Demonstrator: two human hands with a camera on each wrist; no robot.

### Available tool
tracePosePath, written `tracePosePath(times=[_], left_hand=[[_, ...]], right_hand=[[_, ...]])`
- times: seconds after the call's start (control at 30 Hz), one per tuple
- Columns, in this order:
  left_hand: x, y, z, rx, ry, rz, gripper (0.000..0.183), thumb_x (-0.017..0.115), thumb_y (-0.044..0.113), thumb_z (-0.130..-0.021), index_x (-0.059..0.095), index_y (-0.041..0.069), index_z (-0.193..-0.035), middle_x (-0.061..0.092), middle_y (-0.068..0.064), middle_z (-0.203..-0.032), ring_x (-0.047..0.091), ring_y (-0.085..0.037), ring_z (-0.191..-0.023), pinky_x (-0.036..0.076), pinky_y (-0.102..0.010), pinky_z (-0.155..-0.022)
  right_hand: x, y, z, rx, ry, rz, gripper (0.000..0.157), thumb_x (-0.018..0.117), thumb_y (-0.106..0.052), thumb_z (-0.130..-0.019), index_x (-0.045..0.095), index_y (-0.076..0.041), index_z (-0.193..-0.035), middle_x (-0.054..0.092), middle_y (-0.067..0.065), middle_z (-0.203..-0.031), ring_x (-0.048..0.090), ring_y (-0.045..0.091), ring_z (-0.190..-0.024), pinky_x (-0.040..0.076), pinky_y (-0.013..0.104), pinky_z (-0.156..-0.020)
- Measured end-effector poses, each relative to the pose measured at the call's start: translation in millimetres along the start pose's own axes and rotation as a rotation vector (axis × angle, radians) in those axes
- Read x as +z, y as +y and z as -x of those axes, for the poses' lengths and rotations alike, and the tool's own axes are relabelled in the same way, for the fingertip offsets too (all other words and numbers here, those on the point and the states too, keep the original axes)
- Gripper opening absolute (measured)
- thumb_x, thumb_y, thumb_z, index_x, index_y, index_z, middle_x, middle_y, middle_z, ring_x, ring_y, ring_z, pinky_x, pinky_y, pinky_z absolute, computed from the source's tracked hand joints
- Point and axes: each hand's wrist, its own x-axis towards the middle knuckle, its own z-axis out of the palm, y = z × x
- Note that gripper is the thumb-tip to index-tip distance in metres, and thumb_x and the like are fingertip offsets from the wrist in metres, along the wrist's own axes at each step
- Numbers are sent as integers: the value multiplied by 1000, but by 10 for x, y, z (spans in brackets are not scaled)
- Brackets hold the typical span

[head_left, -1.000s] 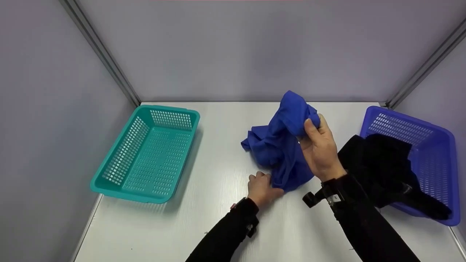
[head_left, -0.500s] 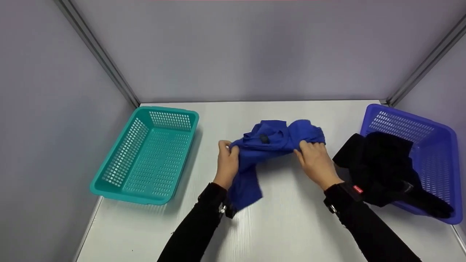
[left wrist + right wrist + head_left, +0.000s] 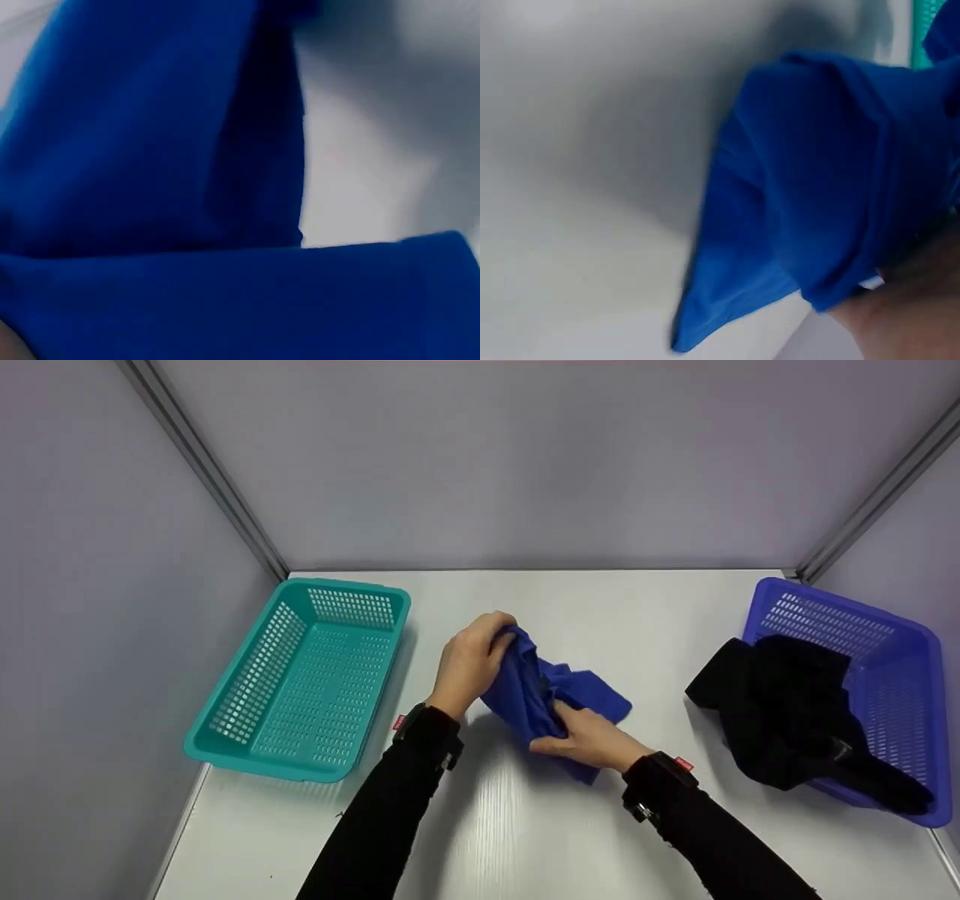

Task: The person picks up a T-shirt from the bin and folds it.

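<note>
A crumpled blue garment (image 3: 517, 690) is held a little above the middle of the white table, its folds hanging down. My left hand (image 3: 470, 664) grips its upper left part, with the thumb against the fabric. Lower and to the right, my right hand (image 3: 589, 739) pinches a fold of it; some fingers are hidden in the cloth. In the left wrist view the blue fabric (image 3: 127, 142) fills most of the picture. The right wrist view shows a loose corner of the garment (image 3: 735, 247) hanging, with part of my right hand (image 3: 911, 300) at the lower right.
A teal plastic basket (image 3: 193, 742) with nothing in it stands on the left of the white table (image 3: 480, 840). On the right, a purple basket (image 3: 934, 720) holds a black garment (image 3: 795, 705) that hangs over its left and front rim. Grey walls enclose the back and sides.
Both hands have moved from one grip to another on the blue garment. It was bunched upright, then stretched between the hands, and now hangs more folded, with the right hand lower and further left.
</note>
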Motion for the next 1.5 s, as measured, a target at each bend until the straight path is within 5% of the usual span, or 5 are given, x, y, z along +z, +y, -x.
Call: tracePosePath(times=[0.27,0.57,0.73,0.93,1.5], left_hand=[[89,140,-57,107,22,-11,15,61,21,-104,68,10,-112,69,-5,-105,62,-26,-98,50,-41,-88],[0,139,16,-136,-87,44,47,53,31,-107,48,12,-150,45,-16,-148,42,-37,-139,38,-56,-110],[243,5,443,-188,-360,-107,59,57,43,-103,43,19,-155,40,-15,-155,33,-43,-146,35,-61,-111],[578,-201,1035,-170,-739,-338,80,66,52,-95,31,25,-162,35,-9,-164,29,-50,-148,32,-65,-114],[760,-207,1179,-35,-675,-474,52,52,44,-104,48,29,-154,40,1,-162,38,-41,-146,26,-59,-120]], right_hand=[[44,-394,-78,-127,-43,-358,13,67,-17,-94,66,-4,-91,59,-6,-84,56,9,-77,47,26,-71],[-423,-239,-34,58,376,-1316,47,59,-37,-104,48,1,-130,68,5,-106,69,16,-89,57,29,-75],[-585,184,52,264,569,-1069,81,54,-52,-102,20,-4,-157,30,11,-160,37,14,-143,33,28,-116],[-599,689,218,493,382,-467,93,52,-39,-104,-10,1,-161,-2,26,-168,5,41,-156,12,52,-125],[-281,1093,561,466,317,78,65,49,-37,-106,44,19,-139,50,46,-133,53,59,-121,44,65,-100]])
